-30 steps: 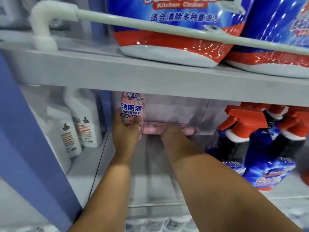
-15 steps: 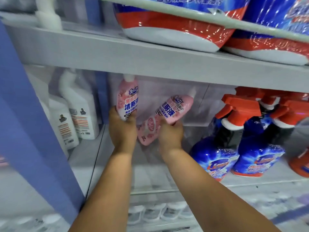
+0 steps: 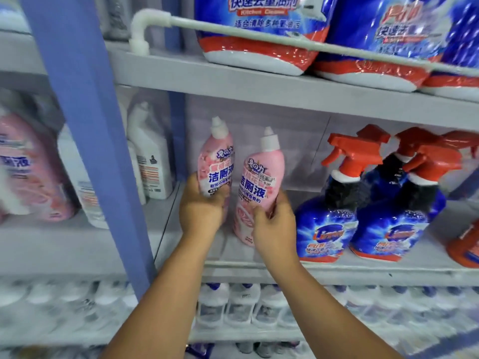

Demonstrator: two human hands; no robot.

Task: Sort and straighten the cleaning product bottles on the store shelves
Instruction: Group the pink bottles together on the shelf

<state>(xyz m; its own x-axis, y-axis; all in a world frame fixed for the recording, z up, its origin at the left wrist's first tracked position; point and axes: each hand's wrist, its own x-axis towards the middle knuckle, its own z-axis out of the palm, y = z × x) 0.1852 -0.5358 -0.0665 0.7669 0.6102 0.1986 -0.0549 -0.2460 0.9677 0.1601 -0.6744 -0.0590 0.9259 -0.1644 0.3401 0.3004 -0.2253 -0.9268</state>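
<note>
We count two pink toilet-cleaner bottles (image 3: 216,164) in hand, one bigger pink bottle (image 3: 31,172) far left, three white bottles (image 3: 151,161), two blue spray bottles (image 3: 326,216) with red triggers, three blue refill pouches (image 3: 261,29) up top; bottom-row bottles too blurred to count

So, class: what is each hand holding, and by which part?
The left hand grips one pink bottle by its lower body. The right hand grips the other pink bottle by its lower body too.
</note>
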